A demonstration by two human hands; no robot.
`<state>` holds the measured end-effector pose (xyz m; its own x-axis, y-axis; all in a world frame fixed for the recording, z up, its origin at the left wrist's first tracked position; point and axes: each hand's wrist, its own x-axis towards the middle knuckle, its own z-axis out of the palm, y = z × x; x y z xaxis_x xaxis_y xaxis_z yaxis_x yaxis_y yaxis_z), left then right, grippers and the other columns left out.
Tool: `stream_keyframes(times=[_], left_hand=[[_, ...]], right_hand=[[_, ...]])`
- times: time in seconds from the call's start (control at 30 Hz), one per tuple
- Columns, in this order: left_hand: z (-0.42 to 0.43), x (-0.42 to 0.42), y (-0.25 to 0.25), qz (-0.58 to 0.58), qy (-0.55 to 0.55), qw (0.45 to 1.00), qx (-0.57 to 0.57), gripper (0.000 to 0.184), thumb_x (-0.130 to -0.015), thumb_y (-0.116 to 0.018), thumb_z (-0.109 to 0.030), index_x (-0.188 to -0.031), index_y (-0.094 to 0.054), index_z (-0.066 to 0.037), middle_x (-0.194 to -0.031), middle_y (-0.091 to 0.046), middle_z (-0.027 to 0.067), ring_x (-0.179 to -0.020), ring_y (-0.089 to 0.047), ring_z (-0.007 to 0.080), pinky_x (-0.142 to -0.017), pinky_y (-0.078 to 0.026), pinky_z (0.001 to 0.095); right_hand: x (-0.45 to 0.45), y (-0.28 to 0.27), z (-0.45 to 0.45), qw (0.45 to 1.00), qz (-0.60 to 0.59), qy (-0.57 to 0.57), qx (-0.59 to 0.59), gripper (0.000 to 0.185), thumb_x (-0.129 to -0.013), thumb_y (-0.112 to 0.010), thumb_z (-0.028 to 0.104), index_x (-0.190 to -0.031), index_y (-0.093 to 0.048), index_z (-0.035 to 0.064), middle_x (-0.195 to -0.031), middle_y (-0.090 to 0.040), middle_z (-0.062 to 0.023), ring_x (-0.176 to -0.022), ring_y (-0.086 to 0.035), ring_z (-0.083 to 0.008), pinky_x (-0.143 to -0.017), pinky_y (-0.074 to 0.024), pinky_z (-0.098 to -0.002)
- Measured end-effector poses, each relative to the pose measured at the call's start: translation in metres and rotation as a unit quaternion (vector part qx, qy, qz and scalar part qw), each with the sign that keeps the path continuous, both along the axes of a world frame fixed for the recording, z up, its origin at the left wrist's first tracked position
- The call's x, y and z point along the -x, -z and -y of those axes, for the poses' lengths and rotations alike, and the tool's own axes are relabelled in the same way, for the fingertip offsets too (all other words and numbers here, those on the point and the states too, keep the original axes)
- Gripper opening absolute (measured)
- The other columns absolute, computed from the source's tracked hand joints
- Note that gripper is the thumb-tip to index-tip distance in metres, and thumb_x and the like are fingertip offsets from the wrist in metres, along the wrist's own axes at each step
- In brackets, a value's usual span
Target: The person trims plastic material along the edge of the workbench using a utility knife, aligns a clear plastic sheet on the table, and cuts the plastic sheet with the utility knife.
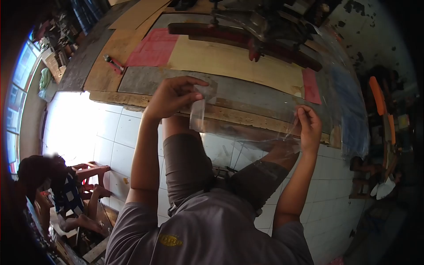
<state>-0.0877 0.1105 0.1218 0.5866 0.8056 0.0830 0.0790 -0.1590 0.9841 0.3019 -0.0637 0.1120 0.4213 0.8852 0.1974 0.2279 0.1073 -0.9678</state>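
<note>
A clear plastic sheet (pixel 247 136) hangs between my two hands, in front of the bench edge and above my lap. My left hand (pixel 174 97) pinches its left end between thumb and fingers, and a folded strip of the plastic drops below the thumb. At the other end, my right hand (pixel 310 126) grips a gathered corner with its fingertips. The film is see-through, so whether it is a bag or a single sheet I cannot tell. Beyond the hands, a yellow sheet (pixel 229 59) lies on the bench between two red pieces (pixel 152 48).
A dark metal machine with a long red-edged bar (pixel 247 37) stands over the bench (pixel 145 81). A small red-handled tool (pixel 115 66) lies left. More clear plastic (pixel 351 115) drapes over the right end. Another person (pixel 68 190) sits at lower left beside a red stool (pixel 95 171).
</note>
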Motion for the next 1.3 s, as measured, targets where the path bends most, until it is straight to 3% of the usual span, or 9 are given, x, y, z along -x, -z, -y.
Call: stream_keyframes(times=[0.07,0.3,0.7,1.0,1.17,1.3], left_hand=[[-0.004,0.003,0.001,-0.011,0.022,0.999,-0.027,0.036,-0.094,-0.082,-0.009,-0.128,-0.073,-0.004,-0.088,-0.076,0.0006,-0.077,-0.066,0.0029,-0.07,-0.055,0.0217],[0.001,0.001,-0.005,0.006,0.031,0.999,0.012,0.035,-0.094,-0.084,-0.013,-0.126,-0.074,-0.004,-0.079,-0.07,-0.0038,-0.07,-0.062,0.0018,-0.065,-0.051,0.0206],[-0.001,0.001,-0.002,0.013,0.032,0.999,0.001,0.033,-0.094,-0.083,-0.012,-0.125,-0.074,-0.002,-0.077,-0.073,-0.0002,-0.065,-0.064,0.0038,-0.061,-0.051,0.0217],[0.001,0.0,-0.007,-0.01,-0.003,1.0,-0.006,0.036,-0.093,-0.084,-0.011,-0.125,-0.072,-0.002,-0.077,-0.074,0.0007,-0.065,-0.063,0.0033,-0.061,-0.049,0.0217],[0.0,-0.006,-0.015,-0.036,-0.01,0.999,-0.025,0.044,-0.092,-0.083,-0.008,-0.131,-0.063,-0.005,-0.072,-0.072,0.0005,-0.065,-0.064,0.0032,-0.06,-0.048,0.0229],[-0.004,-0.015,-0.047,-0.094,-0.042,0.993,-0.053,0.037,-0.094,-0.08,-0.008,-0.124,-0.057,-0.007,-0.071,-0.07,0.0021,-0.063,-0.065,0.0072,-0.059,-0.049,0.025]], right_hand=[[-0.005,0.006,0.001,1.0,0.005,-0.007,-0.007,0.025,-0.108,-0.067,0.022,-0.12,-0.072,-0.0001,-0.094,-0.065,0.0016,-0.084,-0.058,-0.0067,-0.077,-0.0455,-0.0231],[-0.001,0.007,0.001,0.999,0.042,0.02,-0.002,0.031,-0.108,-0.066,0.024,-0.129,-0.071,0.0012,-0.095,-0.063,0.0034,-0.088,-0.054,-0.0049,-0.078,-0.0428,-0.0215],[-0.008,0.009,0.005,0.998,0.063,0.011,-0.014,0.029,-0.107,-0.069,0.023,-0.125,-0.072,0.0006,-0.096,-0.066,0.0007,-0.082,-0.056,-0.0054,-0.075,-0.0447,-0.0218],[0.005,-0.02,0.01,0.997,0.071,0.009,-0.039,0.028,-0.104,-0.072,0.014,-0.128,-0.069,-0.0012,-0.094,-0.071,-0.0039,-0.077,-0.059,-0.0073,-0.071,-0.0475,-0.0234],[0.004,-0.03,0.008,0.995,0.085,0.018,-0.058,0.02,-0.104,-0.071,0.009,-0.12,-0.066,-0.001,-0.09,-0.071,-0.0036,-0.076,-0.06,-0.0075,-0.07,-0.0478,-0.0237],[0.0,-0.038,-0.014,0.988,0.149,0.041,-0.025,0.011,-0.103,-0.071,0.007,-0.108,-0.064,-0.0001,-0.088,-0.072,-0.0033,-0.074,-0.061,-0.0079,-0.069,-0.0489,-0.0253]])
